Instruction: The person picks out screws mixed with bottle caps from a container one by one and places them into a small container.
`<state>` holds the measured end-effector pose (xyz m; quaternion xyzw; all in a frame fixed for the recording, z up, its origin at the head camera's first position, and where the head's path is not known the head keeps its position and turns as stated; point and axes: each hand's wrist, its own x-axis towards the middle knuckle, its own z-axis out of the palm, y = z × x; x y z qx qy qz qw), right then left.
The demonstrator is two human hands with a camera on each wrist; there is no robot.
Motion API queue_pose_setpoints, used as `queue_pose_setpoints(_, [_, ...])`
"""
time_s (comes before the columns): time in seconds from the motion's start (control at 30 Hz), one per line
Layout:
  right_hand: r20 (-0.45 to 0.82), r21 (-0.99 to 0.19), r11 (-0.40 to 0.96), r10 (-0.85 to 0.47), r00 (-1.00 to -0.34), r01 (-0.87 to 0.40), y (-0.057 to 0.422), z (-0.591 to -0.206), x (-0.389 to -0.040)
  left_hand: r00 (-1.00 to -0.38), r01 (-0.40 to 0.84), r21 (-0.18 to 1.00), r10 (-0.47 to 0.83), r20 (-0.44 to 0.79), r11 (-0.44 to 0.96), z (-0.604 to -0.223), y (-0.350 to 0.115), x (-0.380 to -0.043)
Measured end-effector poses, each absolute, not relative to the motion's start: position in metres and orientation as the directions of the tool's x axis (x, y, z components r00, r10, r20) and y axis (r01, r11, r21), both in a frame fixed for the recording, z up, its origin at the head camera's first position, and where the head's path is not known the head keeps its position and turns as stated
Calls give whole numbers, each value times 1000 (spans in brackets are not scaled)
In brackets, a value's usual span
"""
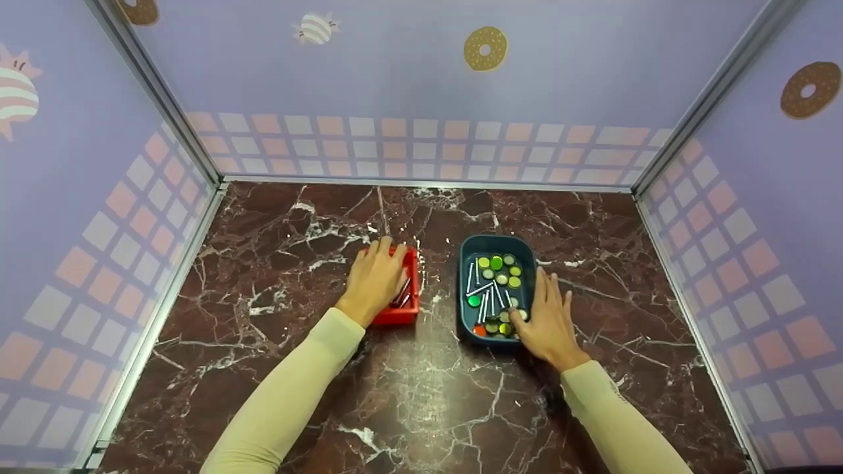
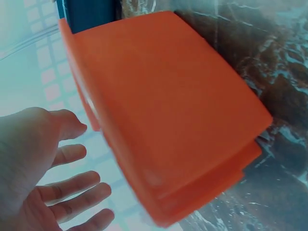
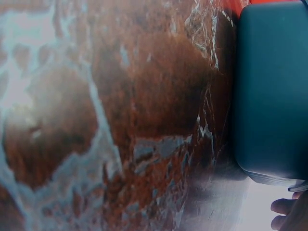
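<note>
- A left hand, fingers relaxed and empty, covers the red bin at 9 o'clock.
- The blue bin, at red's 3 o'clock, holds metal rods and discs.
- A right hand, loosely spread, touches it at 4 o'clock.

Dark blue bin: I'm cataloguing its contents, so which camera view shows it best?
The head view, looking down into the dark blue bin at its coloured discs and silvery rods. The right wrist view shows only its outside, cropped; the left wrist view, just a piece beyond the red bin.
</note>
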<state>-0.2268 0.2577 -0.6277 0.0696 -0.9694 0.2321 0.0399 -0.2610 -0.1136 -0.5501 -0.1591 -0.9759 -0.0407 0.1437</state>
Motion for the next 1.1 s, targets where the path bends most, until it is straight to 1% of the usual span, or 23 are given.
queue_pose_setpoints(0.2, [106, -442, 884, -114, -988, -150, 258, -628, -226, -898, 347, 65, 311, 312, 936, -545, -107, -260])
queue_pose_setpoints(0.37, [115, -435, 887, -114, -987, -154, 257, -627, -226, -903, 353, 89, 314, 294, 931, -540, -100, -260])
queue_pose_setpoints(0.7, [113, -440, 884, -121, -986, -159, 256, -627, -228, -913, 374, 114, 344, 219, 920, -535, -77, -264])
queue_pose_setpoints(1.1, [112, -435, 888, -110, -988, -149, 257, -627, -227, -912, 401, 93, 387, 137, 912, -530, -44, -266])
